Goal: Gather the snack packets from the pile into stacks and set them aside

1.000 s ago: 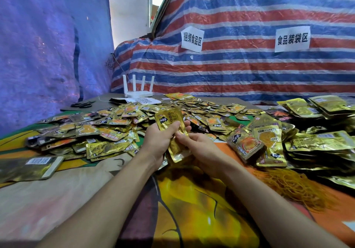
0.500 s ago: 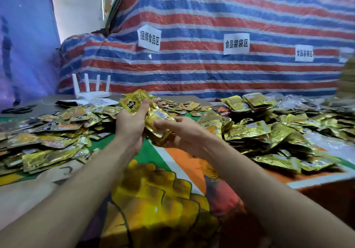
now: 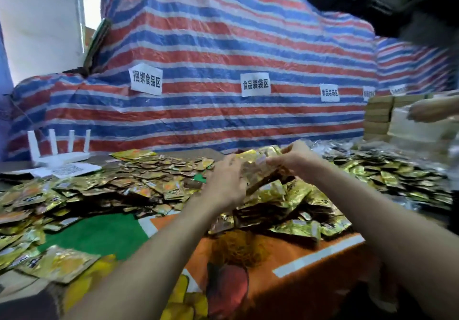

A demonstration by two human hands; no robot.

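I see both hands lifted over the table with a stack of snack packets [image 3: 258, 170] between them. The left hand [image 3: 224, 183] has its fingers curled round the near end, and the right hand [image 3: 296, 157] pinches the far end with bent fingers, though blur hides the fingertips. The stack hangs just above the heap of finished stacks [image 3: 293, 203] on the right, well apart from the loose pile [image 3: 119, 185] on the left. I judge that the step is setting this stack aside. To do it well I would press both ends evenly so the slippery foil packets do not fan out, lower the stack flat, and release only when it rests. The heap is uneven, so the stack may slide off. A tangle of yellow rubber bands [image 3: 238, 247] lies on the tablecloth [image 3: 106, 233] just below the heap. A white router [image 3: 57, 153] stands far left, and another person's hand [image 3: 432, 110] works at the right edge, not in the way.
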